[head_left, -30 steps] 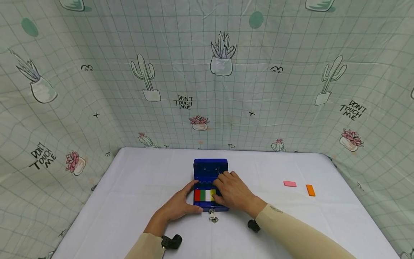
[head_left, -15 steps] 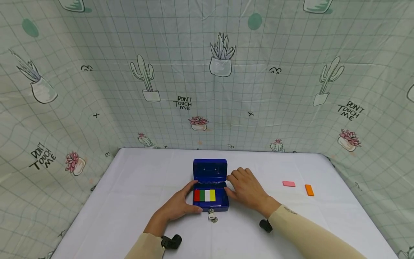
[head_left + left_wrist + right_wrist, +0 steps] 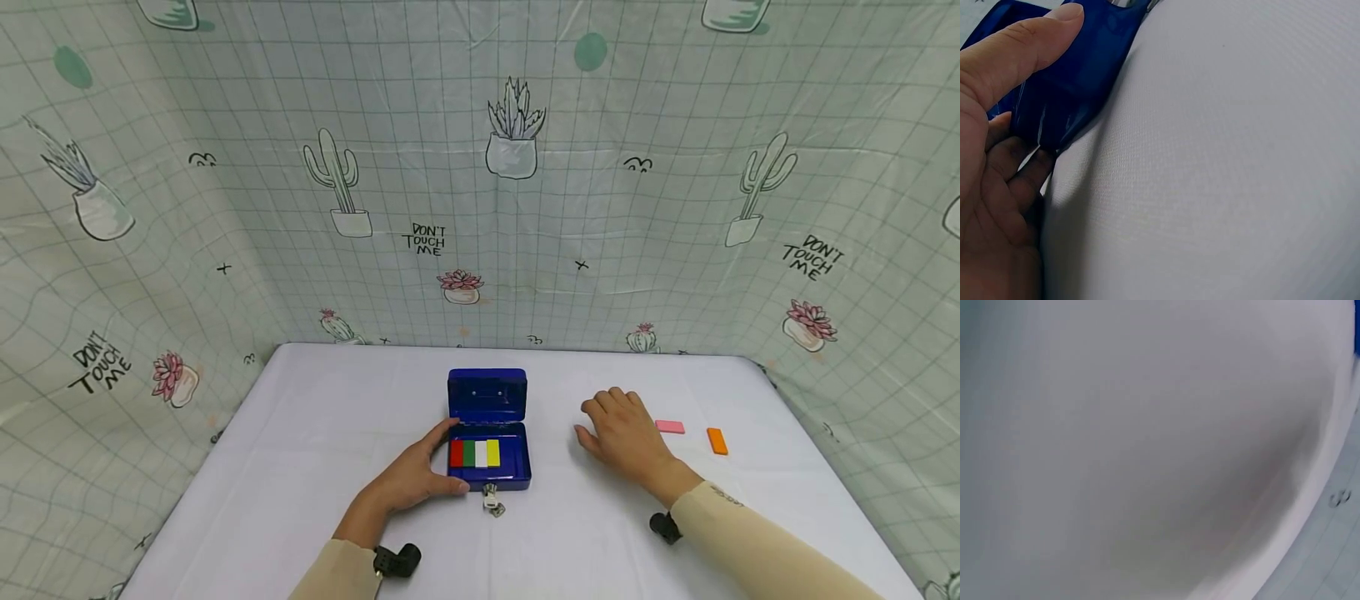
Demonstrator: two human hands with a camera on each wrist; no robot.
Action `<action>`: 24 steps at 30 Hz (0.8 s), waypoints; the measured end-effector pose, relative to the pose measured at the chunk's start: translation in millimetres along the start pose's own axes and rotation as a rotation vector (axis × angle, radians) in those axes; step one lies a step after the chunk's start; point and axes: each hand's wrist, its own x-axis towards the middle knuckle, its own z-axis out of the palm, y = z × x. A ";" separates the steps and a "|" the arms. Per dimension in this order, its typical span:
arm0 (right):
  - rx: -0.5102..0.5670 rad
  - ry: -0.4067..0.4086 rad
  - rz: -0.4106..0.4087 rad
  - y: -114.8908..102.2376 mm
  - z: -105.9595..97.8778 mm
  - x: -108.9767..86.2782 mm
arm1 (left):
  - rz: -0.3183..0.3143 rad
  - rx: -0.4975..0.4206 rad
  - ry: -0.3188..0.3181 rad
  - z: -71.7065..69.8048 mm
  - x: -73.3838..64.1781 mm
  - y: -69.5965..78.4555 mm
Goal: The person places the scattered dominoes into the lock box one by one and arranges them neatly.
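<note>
A small blue cash box (image 3: 516, 458) stands with its lid (image 3: 487, 396) up. Inside, side by side at the left, lie a red block (image 3: 457, 453), a green block (image 3: 468, 453), a white block (image 3: 481, 453) and a yellow block (image 3: 492, 453). My left hand (image 3: 411, 477) holds the box by its left side, thumb at the front corner, fingers toward the back; the left wrist view shows the thumb on the blue wall (image 3: 1079, 75). Keys (image 3: 492, 502) hang at the front. My right hand (image 3: 624, 433), loosely bent and holding nothing, is right of the box, beside a pink block (image 3: 670, 427).
An orange block (image 3: 717, 441) lies right of the pink one on the white tabletop (image 3: 360, 400). A patterned cloth (image 3: 585, 208) hangs behind the table and at its sides. The right wrist view is blurred and shows mostly white surface.
My right hand has left the inside of the box and moved right toward the pink block, uncovering the yellow block and the box's right part. My left hand stays put.
</note>
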 end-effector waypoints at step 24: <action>-0.030 -0.168 0.250 67.8 -18.8 -57.6 | -0.014 -0.001 -0.005 -1.1 0.1 1.1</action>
